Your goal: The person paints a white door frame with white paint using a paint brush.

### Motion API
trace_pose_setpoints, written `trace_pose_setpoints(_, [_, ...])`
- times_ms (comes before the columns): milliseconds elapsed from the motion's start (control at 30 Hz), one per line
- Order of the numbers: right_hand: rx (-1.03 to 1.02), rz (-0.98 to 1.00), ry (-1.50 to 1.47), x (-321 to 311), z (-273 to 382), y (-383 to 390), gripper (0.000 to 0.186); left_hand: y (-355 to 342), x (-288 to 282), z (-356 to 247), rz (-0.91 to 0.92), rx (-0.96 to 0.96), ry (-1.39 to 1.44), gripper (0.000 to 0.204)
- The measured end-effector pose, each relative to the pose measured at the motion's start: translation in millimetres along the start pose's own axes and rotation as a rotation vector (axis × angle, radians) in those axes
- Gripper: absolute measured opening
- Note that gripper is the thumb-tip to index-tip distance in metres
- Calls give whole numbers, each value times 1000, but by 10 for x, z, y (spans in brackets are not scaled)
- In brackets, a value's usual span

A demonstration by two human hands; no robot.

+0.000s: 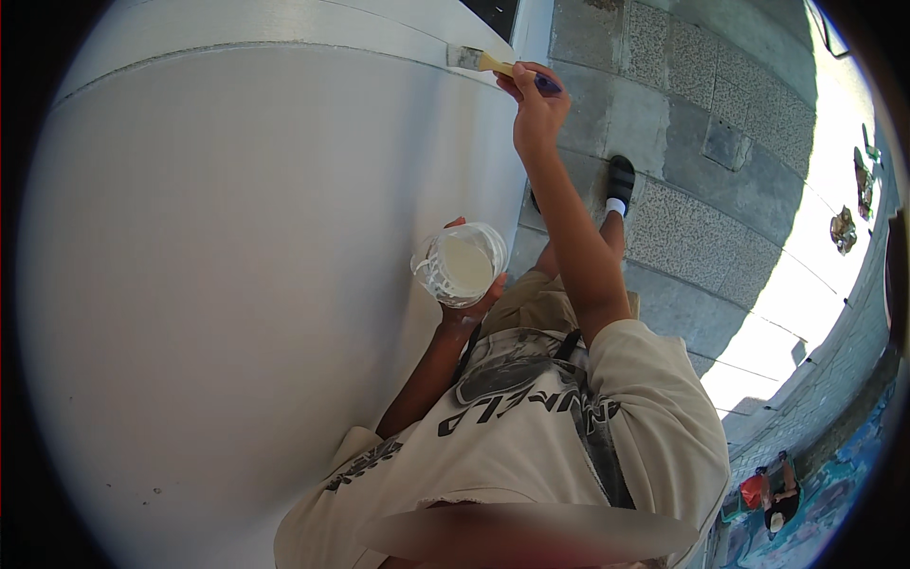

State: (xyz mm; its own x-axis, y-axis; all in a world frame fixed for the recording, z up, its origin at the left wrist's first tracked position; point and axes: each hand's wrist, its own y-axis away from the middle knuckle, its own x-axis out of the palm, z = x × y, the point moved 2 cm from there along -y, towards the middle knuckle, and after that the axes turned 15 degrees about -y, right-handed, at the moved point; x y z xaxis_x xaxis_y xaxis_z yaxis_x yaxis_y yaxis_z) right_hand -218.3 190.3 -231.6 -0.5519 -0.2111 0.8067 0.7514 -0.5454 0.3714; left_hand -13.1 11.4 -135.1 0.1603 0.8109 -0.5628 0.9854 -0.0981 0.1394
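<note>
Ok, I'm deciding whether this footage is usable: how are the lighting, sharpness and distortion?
Head view: sunlit paving at right is blown out, while the nearer paving lies in shade; head view: the seam on the white surface bows, likely from the fisheye; head view: paintbrush and clear tub look fairly sharp, but a blurred oval covers the bottom centre.
</note>
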Motion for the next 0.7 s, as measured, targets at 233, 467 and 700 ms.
trace_pose_setpoints(233, [110, 3, -166, -353, -184, -212, 20, -1, 38, -51, 7, 19, 10, 95])
trace_pose_setpoints(467, [-31, -233, 273, -1000, -418, -415, 9, 48, 80, -22, 13, -13, 49, 95])
trace_pose_setpoints(700, [30, 50, -118, 45, 49, 68, 16, 60, 17, -52, 43, 42, -61, 91])
